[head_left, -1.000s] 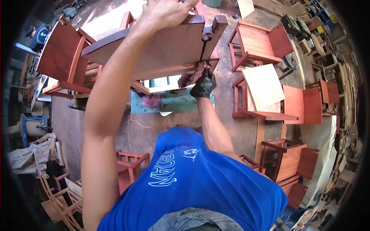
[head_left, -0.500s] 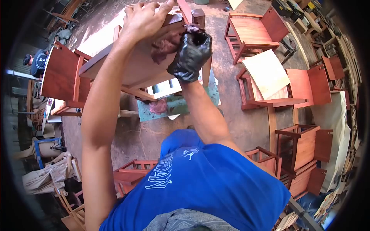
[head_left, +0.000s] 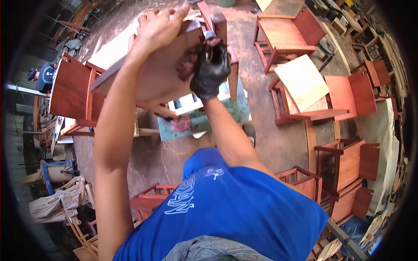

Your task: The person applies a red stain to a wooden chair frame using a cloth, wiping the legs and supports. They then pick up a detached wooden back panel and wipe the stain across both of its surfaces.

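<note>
A wooden chair point(head_left: 152, 74) stands tilted in front of me, its broad panel facing me with a wet, dark red patch of stain on it. My left hand point(head_left: 159, 30) is bare and lies over the panel's upper edge, fingers spread. My right hand point(head_left: 211, 71) wears a black glove, wet and shiny. It is closed around a small stained rag point(head_left: 213, 42), mostly hidden in the fist, beside the chair's dark upright post point(head_left: 219, 28). Beneath the chair lies a stain-spotted green sheet point(head_left: 230, 111) with a reddish cloth point(head_left: 180, 123) on it.
Reddish chairs stand at the right, one point(head_left: 287, 32) near the top and another with a pale board point(head_left: 302, 82) across it. A red-brown chair point(head_left: 72, 87) is at left, with another person point(head_left: 45, 78) beyond it. Lumber lines the right edge.
My right hand has moved slightly left and down along the chair's post, with the rag still in it. My left hand stays on the panel's edge. The view has shifted a little.
</note>
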Demonstrator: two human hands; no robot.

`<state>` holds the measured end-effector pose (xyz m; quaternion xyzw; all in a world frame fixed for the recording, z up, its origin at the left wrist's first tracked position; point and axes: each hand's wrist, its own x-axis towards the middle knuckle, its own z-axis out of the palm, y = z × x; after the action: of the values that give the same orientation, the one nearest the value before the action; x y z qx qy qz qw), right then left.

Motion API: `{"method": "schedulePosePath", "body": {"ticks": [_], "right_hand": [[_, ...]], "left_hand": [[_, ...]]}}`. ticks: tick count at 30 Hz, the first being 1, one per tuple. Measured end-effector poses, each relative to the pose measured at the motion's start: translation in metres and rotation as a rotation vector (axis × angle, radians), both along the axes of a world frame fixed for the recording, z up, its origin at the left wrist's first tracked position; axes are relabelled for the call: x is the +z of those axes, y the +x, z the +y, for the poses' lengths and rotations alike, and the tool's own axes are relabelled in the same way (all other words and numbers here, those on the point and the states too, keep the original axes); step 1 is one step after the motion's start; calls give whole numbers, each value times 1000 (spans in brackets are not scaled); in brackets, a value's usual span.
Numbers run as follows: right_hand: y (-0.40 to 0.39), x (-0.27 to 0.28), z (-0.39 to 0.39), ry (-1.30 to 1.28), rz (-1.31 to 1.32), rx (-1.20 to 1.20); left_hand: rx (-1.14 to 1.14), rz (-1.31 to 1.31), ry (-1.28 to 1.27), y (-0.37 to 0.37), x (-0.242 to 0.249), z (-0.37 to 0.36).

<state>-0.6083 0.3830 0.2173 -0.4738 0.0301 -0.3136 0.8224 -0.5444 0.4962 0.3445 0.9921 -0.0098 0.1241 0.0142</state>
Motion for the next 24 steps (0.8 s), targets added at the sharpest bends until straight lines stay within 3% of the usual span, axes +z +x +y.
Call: {"method": "schedulePosePath", "body": {"ticks": [3, 4, 6, 7, 8, 9, 11, 14, 17, 19, 20, 21, 22, 23, 24], "right_hand": [[9, -62, 10, 130, -185, -40], [12, -92, 7, 402, 29, 115], [13, -165, 20, 398, 278, 77], [28, -186, 29, 122, 278, -110], [24, -176, 24, -59, 429, -147], [11, -180, 17, -66, 451, -139], [2, -180, 6, -588, 504, -102], [15, -189, 15, -447, 357, 12], [-7, -143, 20, -386, 530, 60], [-11, -141, 29, -248, 499, 9], [-3, -165, 39, -226, 539, 14], [0, -180, 44, -230, 543, 15], [0, -188, 47, -77, 490, 79], [-1, -195, 49, 77, 433, 142], [-11, -165, 36, -12, 400, 71]], "left_hand": [[24, -24, 0, 2, -3, 3], [20, -22, 2, 3, -2, 1], [64, -3, 13, -6, -2, -4], [109, -10, 20, -2, 3, -7], [110, -16, 18, 5, 8, -6], [57, 26, 4, 8, 6, 0], [-3, 63, -6, 10, 1, 8], [-46, -19, 69, 13, -12, 19], [-133, -26, 120, 14, -7, 21], [-138, -43, 53, 9, -5, 16], [-138, -39, 51, 6, -3, 11], [-17, -25, -30, -1, 3, 1], [104, -10, -112, -6, 5, -4], [108, -6, -115, -3, 1, 0], [31, -3, -103, 4, -2, 9]]}}
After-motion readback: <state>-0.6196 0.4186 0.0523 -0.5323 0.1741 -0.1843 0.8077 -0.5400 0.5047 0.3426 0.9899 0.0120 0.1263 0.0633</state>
